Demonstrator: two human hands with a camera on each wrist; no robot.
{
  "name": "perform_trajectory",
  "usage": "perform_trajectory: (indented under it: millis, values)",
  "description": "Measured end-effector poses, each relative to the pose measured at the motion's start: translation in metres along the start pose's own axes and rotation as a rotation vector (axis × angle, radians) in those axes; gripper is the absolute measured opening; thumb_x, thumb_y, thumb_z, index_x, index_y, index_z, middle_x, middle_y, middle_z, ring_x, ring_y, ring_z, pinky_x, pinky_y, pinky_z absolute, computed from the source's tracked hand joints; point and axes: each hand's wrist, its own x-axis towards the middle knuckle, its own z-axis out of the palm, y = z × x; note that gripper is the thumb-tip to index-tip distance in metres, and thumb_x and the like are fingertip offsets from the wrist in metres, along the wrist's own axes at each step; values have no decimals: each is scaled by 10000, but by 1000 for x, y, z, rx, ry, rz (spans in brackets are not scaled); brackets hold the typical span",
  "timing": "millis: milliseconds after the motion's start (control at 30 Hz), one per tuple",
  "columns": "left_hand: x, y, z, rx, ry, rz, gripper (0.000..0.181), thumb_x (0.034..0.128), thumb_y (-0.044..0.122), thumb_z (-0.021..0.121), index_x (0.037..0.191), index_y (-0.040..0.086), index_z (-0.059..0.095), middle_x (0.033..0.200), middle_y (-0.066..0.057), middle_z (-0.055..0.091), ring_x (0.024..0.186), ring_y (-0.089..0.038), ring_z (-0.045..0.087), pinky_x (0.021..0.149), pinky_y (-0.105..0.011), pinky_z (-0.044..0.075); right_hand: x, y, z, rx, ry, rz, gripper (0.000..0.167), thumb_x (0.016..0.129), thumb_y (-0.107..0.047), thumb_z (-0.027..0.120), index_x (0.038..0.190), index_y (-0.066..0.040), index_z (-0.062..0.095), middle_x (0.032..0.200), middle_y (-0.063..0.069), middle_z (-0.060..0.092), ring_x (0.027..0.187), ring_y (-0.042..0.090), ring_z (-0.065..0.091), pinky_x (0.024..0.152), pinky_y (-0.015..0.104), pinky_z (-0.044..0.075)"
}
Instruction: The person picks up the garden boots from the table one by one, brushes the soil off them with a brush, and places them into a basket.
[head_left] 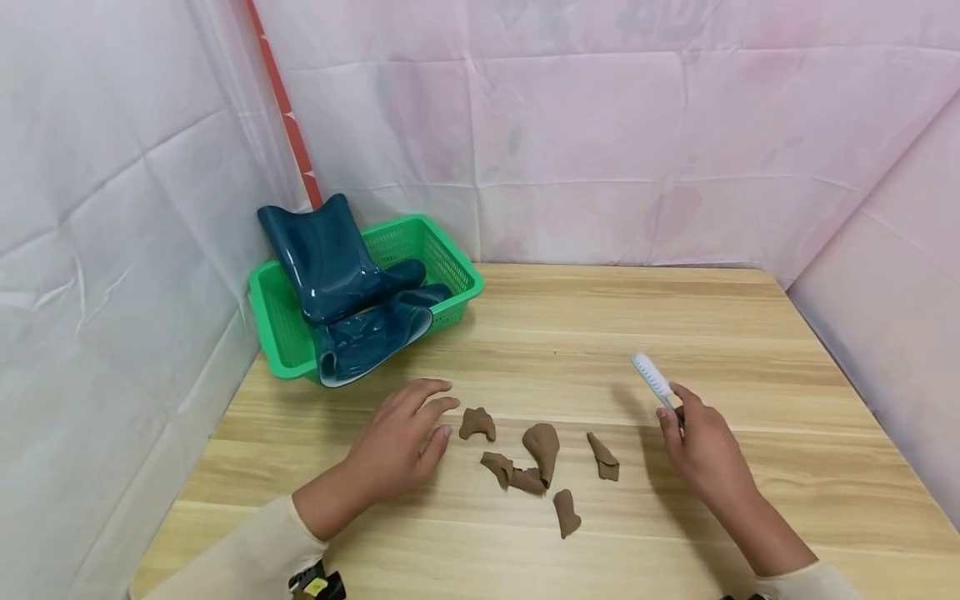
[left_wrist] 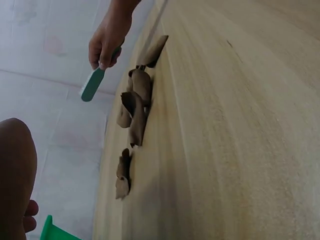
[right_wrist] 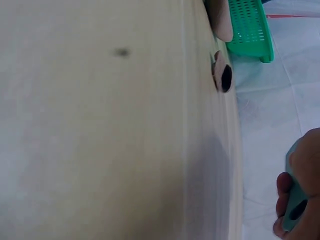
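Observation:
My right hand (head_left: 708,450) grips a small brush (head_left: 651,375) by its handle, its white bristles raised above the table. The left wrist view shows the green back of the brush (left_wrist: 92,86); from the right wrist, part of its handle (right_wrist: 296,192) appears between the fingers. With fingers loosely bent and holding nothing, my left hand (head_left: 397,437) is by the table left of a brown curled scrap (head_left: 477,423). More thin brown scraps lie to its right: a spoon-shaped one (head_left: 543,450), a folded one (head_left: 603,457) and a small one (head_left: 567,512). Their material is unclear.
A green plastic basket (head_left: 457,279) stands at the back left of the wooden table (head_left: 675,317). Dark teal rubber boots (head_left: 322,267) lie in it, one leaning over the front rim. White cloth walls (head_left: 570,150) enclose the table at the back and sides.

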Motion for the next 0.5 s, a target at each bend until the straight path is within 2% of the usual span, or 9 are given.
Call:
perform_trajectory:
  millis: [67,133,200,267,367,500]
  values:
    - [-1,-3,4,22,-33,-28,327,1011,254,617,1305,120,669,1425,-77,555,1352,-249,484,1113,-485,424,-2,4,3,-8,-24,-15,437,1018,-4,584,1362,223,437,777,149,612,574,166,468,444,280,387]
    - [-2,-7,8,39,-59,-50,343,1019,265,612,1327,120,656,1435,-80,544,1359,-253,477,1120,-482,416,-5,9,6,-39,-46,-48,454,985,54,592,1354,250,413,802,249,633,586,247,556,463,354,475]
    - [-4,-11,12,47,-74,-69,361,1020,269,615,1346,116,644,1445,-89,536,1366,-263,472,1124,-484,411,-8,12,9,-85,-58,-75,481,944,102,594,1349,269,393,846,347,630,643,369,620,538,476,531]
    - [-5,-14,16,52,-81,-87,383,1019,272,619,1367,113,630,1456,-96,528,1374,-271,465,1130,-486,404,-12,16,12,-133,-62,-101,526,893,134,609,1345,278,382,904,414,612,742,469,640,636,584,526]
    - [-8,-18,20,50,-88,-110,423,1017,282,623,1404,113,606,1476,-106,519,1390,-286,454,1136,-499,396,-17,18,16,-173,-82,-95,580,867,127,612,1366,271,354,908,390,583,805,505,603,712,637,474]
    - [-11,-22,25,53,-117,-126,475,1023,309,609,1458,125,564,1512,-108,489,1425,-301,418,1154,-515,368,-21,16,16,-176,-162,-49,600,897,103,595,1415,239,326,968,398,530,874,517,550,747,634,447]
